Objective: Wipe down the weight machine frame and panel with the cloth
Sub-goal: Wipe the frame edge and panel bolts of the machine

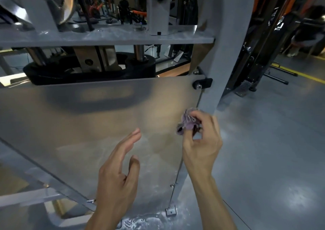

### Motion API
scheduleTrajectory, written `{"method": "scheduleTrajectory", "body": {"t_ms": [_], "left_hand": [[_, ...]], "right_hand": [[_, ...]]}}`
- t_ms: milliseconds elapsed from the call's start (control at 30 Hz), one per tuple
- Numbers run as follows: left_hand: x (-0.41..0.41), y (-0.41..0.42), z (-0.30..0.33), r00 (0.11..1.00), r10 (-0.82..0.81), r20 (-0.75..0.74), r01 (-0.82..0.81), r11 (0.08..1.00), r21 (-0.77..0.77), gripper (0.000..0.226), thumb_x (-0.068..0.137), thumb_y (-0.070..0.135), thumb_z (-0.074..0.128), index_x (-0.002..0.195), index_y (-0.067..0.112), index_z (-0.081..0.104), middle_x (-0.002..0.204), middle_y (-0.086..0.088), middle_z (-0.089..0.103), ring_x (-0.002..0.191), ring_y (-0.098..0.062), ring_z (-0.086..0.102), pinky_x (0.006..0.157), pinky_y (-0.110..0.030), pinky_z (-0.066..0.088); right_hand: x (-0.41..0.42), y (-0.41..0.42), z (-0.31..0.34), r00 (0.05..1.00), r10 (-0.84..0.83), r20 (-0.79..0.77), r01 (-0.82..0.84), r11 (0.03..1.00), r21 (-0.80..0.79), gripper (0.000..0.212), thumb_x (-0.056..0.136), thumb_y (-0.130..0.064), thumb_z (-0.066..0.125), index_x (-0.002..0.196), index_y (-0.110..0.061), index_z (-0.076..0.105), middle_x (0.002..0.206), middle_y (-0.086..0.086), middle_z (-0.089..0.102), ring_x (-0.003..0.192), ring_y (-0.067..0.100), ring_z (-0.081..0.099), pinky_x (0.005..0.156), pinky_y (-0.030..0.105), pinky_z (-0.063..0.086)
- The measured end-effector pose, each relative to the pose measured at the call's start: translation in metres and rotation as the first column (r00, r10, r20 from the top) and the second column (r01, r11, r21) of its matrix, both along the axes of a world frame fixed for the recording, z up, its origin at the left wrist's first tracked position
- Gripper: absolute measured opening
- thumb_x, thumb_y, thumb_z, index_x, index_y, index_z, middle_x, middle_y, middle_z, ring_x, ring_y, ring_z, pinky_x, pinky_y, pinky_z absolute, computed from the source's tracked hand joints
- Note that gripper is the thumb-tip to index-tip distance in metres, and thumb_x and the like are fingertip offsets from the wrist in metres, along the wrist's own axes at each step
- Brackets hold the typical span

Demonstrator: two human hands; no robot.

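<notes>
- Bunching the purple cloth (187,122) into a small wad, the right hand (202,141) pinched it between curled fingers and thumb, just at the right edge of the panel (79,124), where that edge met the grey upright of the frame (223,53).
- The cloth sat close against the lower end of the upright; whether it actually pressed on the metal could not be told.
- The left hand (117,171) hovered in front of the panel, lower and to the left of the cloth, fingers straight and together, thumb apart, holding nothing; contact with the panel could not be told.
- The two hands were apart, the cloth only in the right one.
- The panel was a dull, translucent sheet, with a black bracket (202,83) fixing its top right corner to the frame and a small metal clip (171,211) near its bottom right corner.
- Above the panel's top edge, a black weight plate (52,74) showed with steel guide rods passing through it, under a grey crossbar (105,38).
- A grey floor (272,159) with a yellow line (302,74) lay to the right.
</notes>
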State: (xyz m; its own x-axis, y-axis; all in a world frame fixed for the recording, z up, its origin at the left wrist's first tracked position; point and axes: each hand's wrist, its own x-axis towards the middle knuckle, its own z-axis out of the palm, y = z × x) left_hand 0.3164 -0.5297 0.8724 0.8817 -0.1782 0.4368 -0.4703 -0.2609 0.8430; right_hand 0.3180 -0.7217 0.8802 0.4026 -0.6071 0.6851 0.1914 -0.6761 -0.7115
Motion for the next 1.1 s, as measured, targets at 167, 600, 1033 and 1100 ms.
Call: {"method": "scheduleTrajectory", "body": {"t_ms": [167,600,1033,1100], "left_hand": [[0.0,-0.008,-0.003,1.0,-0.001,-0.015,0.001,1.0,0.0,0.054,0.093,0.011,0.049,0.134,0.043,0.058,0.144,0.023,0.057,0.135,-0.007,0.055,0.109,-0.028,0.045],[-0.006,-0.013,-0.004,0.999,0.047,0.002,-0.047,0.999,0.013,0.052,0.093,0.008,0.051,0.132,0.041,0.061,0.142,0.018,0.06,0.13,-0.009,0.06,0.101,-0.015,0.047],[-0.017,-0.009,-0.011,0.994,0.104,-0.042,-0.103,0.995,0.01,0.052,0.099,-0.003,0.053,0.133,0.035,0.061,0.14,0.019,0.061,0.129,-0.007,0.06,0.108,-0.033,0.047],[-0.02,-0.008,-0.012,0.992,0.109,-0.064,-0.108,0.994,0.016,0.058,0.097,-0.007,0.053,0.133,0.037,0.061,0.141,0.019,0.061,0.128,-0.007,0.06,0.108,-0.032,0.047]], "right_hand": [[-0.014,0.0,-0.056,0.982,0.038,-0.186,-0.029,0.998,0.052,0.04,0.077,0.024,0.064,0.099,-0.009,0.07,0.099,-0.002,0.062,0.091,-0.01,0.058,0.077,0.005,0.043],[-0.016,-0.006,-0.063,0.982,0.121,-0.143,-0.105,0.988,0.117,0.038,0.08,0.02,0.063,0.101,-0.01,0.069,0.101,-0.004,0.063,0.092,0.004,0.064,0.076,0.034,0.057],[-0.003,0.026,-0.041,0.957,0.276,-0.089,-0.266,0.957,0.111,0.038,0.081,0.013,0.065,0.107,-0.014,0.073,0.105,-0.004,0.064,0.096,0.013,0.066,0.082,0.037,0.056],[-0.009,0.009,-0.041,0.962,0.26,-0.078,-0.252,0.962,0.102,0.039,0.082,0.015,0.064,0.107,-0.013,0.073,0.105,-0.005,0.064,0.096,0.012,0.067,0.08,0.038,0.057]]}}
